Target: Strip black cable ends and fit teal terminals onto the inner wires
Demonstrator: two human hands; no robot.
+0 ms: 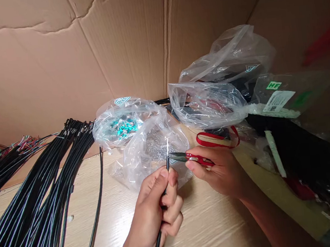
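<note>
Seemingly tight, left hand round cable

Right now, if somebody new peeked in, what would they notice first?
Probably the red snips in the right hand, blades at the black cable in the left hand, near the middle. Next, the shiny green bits in a clear bag behind, and bunches of cables on the left.

Smooth, plastic-looking black sheathing covers the cable, snips right of it pair metal blades with glossy red handles, bags beyond it are crinkly clear plastic, the counter beneath it shiny wood-grain, and cardboard behind it matt, creased.
</note>
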